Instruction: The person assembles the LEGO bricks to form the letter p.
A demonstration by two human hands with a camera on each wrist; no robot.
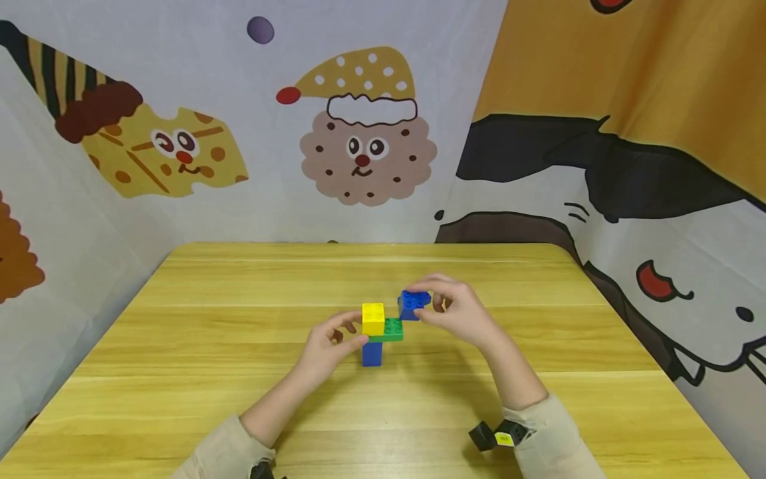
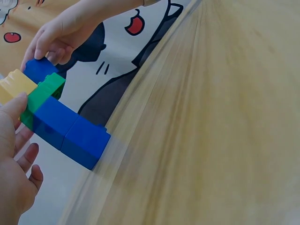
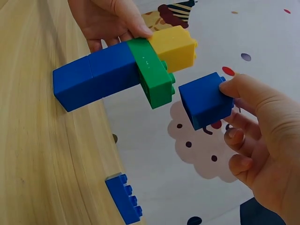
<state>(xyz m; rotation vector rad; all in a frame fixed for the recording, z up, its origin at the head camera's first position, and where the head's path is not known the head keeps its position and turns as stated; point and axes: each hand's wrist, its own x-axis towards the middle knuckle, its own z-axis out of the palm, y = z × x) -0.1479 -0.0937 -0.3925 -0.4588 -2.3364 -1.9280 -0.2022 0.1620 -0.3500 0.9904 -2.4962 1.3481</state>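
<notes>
A stack of toy building bricks stands upright on the table: two blue bricks (image 3: pixel 96 77) at the bottom, a green brick (image 3: pixel 152 75) across them and a yellow brick (image 1: pixel 373 319) on top. The green brick juts out to the right, its studs bare there. My left hand (image 1: pixel 329 346) pinches the stack near the joint of yellow and green, thumb in front and fingers behind. My right hand (image 1: pixel 457 311) holds a separate blue brick (image 3: pixel 206 100) between thumb and fingers. That brick hangs just above and beside the green brick's free end, apart from it in the right wrist view.
A further blue brick (image 3: pixel 124 199) with a row of studs lies on the table in the right wrist view. The wooden table (image 1: pixel 269 279) ends at a cloth backdrop (image 1: pixel 239 219) with cartoon prints. A black wrist device (image 1: pixel 499 436) sits at the right sleeve.
</notes>
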